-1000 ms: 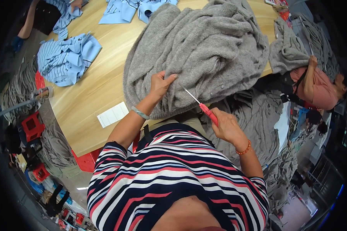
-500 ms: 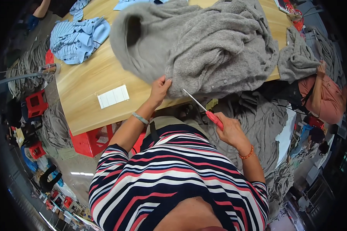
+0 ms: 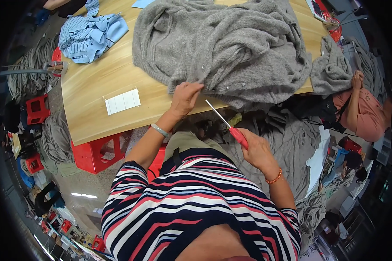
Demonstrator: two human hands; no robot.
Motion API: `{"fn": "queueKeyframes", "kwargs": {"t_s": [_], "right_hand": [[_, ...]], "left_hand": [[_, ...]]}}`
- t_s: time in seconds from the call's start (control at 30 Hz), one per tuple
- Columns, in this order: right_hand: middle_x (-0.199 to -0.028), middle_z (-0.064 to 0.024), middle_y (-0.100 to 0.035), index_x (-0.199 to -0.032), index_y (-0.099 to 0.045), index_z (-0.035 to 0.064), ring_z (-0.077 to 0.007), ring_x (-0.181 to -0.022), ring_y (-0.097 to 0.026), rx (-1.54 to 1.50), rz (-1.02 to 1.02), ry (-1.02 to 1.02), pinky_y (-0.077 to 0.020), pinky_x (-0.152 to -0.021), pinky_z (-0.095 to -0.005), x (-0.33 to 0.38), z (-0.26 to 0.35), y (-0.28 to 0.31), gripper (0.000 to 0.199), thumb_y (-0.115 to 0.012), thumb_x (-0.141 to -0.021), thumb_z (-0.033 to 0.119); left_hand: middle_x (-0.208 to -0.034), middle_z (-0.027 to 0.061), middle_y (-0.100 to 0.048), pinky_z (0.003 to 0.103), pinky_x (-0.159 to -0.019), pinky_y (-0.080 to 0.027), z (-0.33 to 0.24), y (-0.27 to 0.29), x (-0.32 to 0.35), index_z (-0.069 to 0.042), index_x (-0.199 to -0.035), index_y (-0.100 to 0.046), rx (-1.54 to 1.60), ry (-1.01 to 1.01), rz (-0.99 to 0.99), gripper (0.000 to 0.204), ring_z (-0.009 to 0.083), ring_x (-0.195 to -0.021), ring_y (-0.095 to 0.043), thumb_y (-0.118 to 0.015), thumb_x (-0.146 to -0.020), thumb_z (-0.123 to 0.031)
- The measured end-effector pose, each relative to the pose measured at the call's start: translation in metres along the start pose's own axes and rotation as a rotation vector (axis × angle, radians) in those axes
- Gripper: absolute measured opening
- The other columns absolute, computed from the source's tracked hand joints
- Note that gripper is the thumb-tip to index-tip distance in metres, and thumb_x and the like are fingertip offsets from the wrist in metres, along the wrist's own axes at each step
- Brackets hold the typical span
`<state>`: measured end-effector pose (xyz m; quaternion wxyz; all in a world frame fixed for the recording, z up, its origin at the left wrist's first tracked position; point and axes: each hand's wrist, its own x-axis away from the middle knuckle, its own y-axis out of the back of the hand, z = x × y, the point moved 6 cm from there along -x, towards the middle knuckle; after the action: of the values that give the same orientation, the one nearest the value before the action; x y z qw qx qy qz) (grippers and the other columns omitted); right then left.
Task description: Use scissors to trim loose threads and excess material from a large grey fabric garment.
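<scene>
A fluffy grey knit garment lies in a heap on the wooden table, its lower edge hanging over the near side. Small shiny dots, perhaps buttons, show along that edge. My left hand is closed at the garment's near left edge, thumb and fingers pinching the knit. In my right hand is a screwdriver-like tool with a red handle and a thin metal shaft. Its tip points up and left, just short of the garment and near my left fingers, touching neither.
A white card with lines lies on the table. Blue striped garments sit at the far left. Another grey garment hangs off the right end, beside a person in pink. Below are a red stool and grey knit piles.
The garment's left part, blurred and lifted before, now lies flatter on the table. Shiny dots now show nearer my left hand. My right hand keeps hold of the red-handled tool.
</scene>
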<state>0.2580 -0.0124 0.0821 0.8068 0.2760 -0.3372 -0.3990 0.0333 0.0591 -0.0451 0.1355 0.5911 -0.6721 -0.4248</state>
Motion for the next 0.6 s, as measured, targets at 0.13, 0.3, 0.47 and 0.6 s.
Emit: {"fn": "queueKeyframes", "kwargs": {"t_s": [0.13, 0.3, 0.47, 0.6], "right_hand": [[-0.106, -0.0177, -0.062, -0.117, -0.053, 0.0046, -0.037, -0.097, -0.06, 0.014, -0.024, 0.025, -0.0498, -0.079, -0.0404, -0.002, -0.002, -0.007, 0.038, -0.057, -0.08, 0.001], [-0.1, -0.0153, -0.064, -0.115, -0.053, 0.0087, -0.0363, -0.092, -0.061, -0.001, -0.077, 0.018, -0.0493, -0.077, -0.0434, -0.007, -0.002, -0.009, 0.036, -0.058, -0.08, 0.005], [-0.089, -0.0197, -0.065, -0.115, -0.054, 0.0095, -0.0392, -0.083, -0.062, 0.104, 0.085, -0.136, -0.0493, -0.073, -0.0461, -0.005, -0.006, -0.018, 0.033, -0.057, -0.083, 0.01], [-0.077, -0.0224, -0.064, -0.115, -0.055, 0.0109, -0.0409, -0.076, -0.062, 0.156, 0.141, -0.133, -0.0485, -0.07, -0.049, 0.006, -0.007, -0.026, 0.032, -0.057, -0.084, 0.016]], "left_hand": [[-0.103, 0.0114, -0.062, 0.029, -0.083, -0.046, 0.046, -0.017, 0.012, -0.008, -0.119, -0.055, 0.878, 0.539, -0.317, 0.039, 0.0253, -0.09, -0.061, -0.066, -0.082, -0.006], [-0.104, 0.0143, -0.054, 0.037, -0.08, -0.048, 0.014, -0.013, -0.005, -0.009, -0.12, -0.053, 0.108, 0.101, -0.153, 0.05, 0.0331, -0.09, -0.055, -0.07, -0.072, -0.005], [-0.104, 0.0119, -0.055, 0.034, -0.076, -0.048, 0.051, -0.046, 0.005, -0.005, -0.112, -0.059, 0.229, 0.196, -0.131, 0.041, 0.029, -0.085, -0.056, -0.068, -0.072, -0.004], [-0.078, 0.0024, -0.058, 0.025, -0.064, -0.044, 0.088, -0.049, 0.012, -0.002, -0.097, -0.067, 0.618, 0.535, -0.183, 0.018, 0.0093, -0.068, -0.054, -0.057, -0.082, -0.003]]}}
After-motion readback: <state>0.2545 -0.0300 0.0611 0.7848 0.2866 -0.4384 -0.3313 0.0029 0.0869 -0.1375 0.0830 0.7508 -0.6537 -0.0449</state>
